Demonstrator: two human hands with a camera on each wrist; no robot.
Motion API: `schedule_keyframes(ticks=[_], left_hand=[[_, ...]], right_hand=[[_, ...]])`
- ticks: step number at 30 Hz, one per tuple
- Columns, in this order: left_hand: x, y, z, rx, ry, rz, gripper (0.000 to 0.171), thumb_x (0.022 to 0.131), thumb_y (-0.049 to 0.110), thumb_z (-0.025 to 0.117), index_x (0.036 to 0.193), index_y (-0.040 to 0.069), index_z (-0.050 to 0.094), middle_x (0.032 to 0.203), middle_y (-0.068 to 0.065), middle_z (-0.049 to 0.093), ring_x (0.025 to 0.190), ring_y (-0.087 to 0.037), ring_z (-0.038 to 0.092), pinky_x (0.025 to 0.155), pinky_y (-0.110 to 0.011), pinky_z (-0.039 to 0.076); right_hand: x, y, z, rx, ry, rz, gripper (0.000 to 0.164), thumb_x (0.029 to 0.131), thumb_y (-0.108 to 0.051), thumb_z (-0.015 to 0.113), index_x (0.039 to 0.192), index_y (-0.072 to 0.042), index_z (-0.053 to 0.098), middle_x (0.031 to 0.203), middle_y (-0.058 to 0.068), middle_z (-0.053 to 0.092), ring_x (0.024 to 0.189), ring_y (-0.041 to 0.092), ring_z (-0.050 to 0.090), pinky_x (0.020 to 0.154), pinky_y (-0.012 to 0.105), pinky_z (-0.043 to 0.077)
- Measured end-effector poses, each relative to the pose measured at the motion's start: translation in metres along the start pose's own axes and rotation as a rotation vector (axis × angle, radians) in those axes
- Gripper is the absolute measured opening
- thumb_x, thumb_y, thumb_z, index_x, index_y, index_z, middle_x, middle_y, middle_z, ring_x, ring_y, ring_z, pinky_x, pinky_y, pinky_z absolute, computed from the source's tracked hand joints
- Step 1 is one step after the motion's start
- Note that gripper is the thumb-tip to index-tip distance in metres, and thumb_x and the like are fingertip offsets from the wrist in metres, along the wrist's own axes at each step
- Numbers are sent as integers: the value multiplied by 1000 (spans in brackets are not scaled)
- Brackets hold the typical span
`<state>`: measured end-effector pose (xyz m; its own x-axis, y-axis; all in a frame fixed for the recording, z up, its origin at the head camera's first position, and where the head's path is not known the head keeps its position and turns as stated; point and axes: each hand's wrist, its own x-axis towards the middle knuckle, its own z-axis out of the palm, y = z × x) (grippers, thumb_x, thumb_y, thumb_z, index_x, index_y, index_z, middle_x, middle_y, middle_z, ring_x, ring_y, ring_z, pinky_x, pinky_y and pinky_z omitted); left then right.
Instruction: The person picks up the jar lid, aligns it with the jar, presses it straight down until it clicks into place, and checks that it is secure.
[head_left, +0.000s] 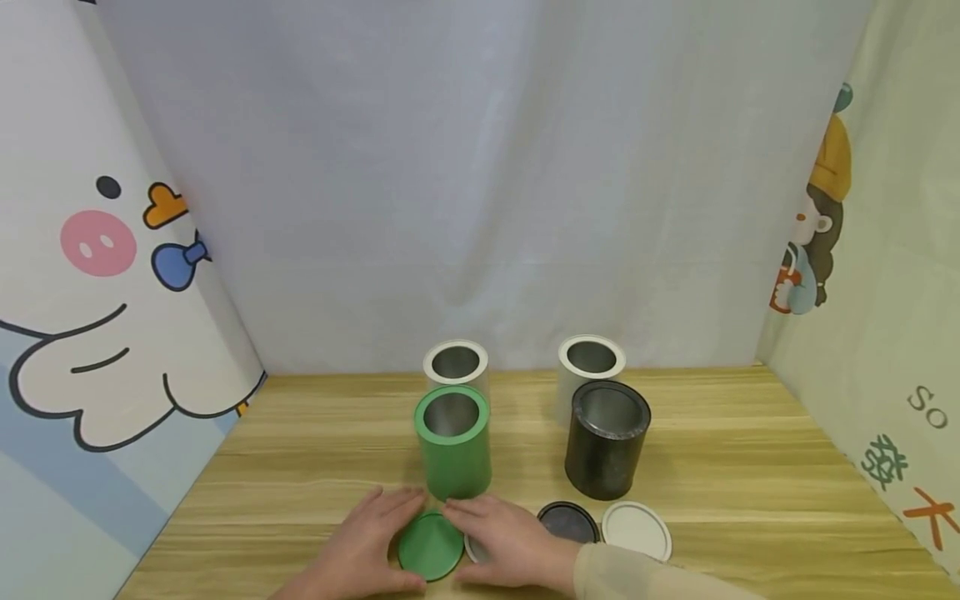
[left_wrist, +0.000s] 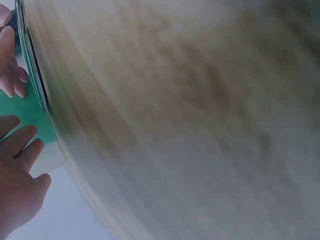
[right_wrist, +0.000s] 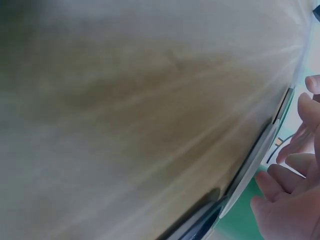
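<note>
In the head view a flat green lid (head_left: 431,546) lies on the table between my two hands. My left hand (head_left: 360,546) is on its left side, with the fingers extended and the thumb near the lid's front edge. My right hand (head_left: 510,542) reaches across from the right, fingers stretched toward the lid's right edge and covering most of a white lid (head_left: 475,550). Contact with the green lid cannot be made out. Just beyond the fingers stands an open green can (head_left: 459,467). Both wrist views show loosely extended fingers.
A black can (head_left: 603,458) stands to the right, with a white can (head_left: 566,400) behind it. Another white can (head_left: 480,392) is behind the green one. A black lid (head_left: 568,523) and a white lid (head_left: 637,531) lie right of my right hand on the wooden table (head_left: 750,467).
</note>
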<state>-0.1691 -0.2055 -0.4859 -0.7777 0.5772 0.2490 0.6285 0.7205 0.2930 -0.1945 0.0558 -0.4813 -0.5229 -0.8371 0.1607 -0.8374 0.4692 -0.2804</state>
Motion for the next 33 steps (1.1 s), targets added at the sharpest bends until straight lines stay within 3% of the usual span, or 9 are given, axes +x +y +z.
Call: schedule_keyframes(ticks=[6,13,25,33], left_hand=[[0,-2,0,-33,-26,5,97,72,70,74,140,2,55,140,-12,56,129,-30,52,105,-58,40],[0,-4,-2,-51,-103,-15,95,75,71,70,141,3,55,141,-13,55,128,-31,52,105,-56,41],[1,-7,-3,-68,-200,-38,90,80,66,69,141,1,54,143,-15,53,130,-34,50,102,-51,45],[-1,-9,-2,-61,-181,3,82,83,61,71,137,1,58,140,-13,56,128,-31,53,101,-46,48]], right_hand=[[4,3,4,0,-33,-11,70,93,-49,65,148,-9,46,148,6,49,132,21,48,103,31,45],[6,3,4,-15,-52,-14,70,94,-47,65,149,-10,45,149,6,47,132,20,48,101,29,47],[9,-1,7,-110,-48,-29,69,93,-47,66,147,-7,48,146,6,50,130,18,50,101,26,46],[11,-3,9,-168,-51,-38,63,94,-45,66,142,-8,54,145,5,50,129,16,50,97,24,48]])
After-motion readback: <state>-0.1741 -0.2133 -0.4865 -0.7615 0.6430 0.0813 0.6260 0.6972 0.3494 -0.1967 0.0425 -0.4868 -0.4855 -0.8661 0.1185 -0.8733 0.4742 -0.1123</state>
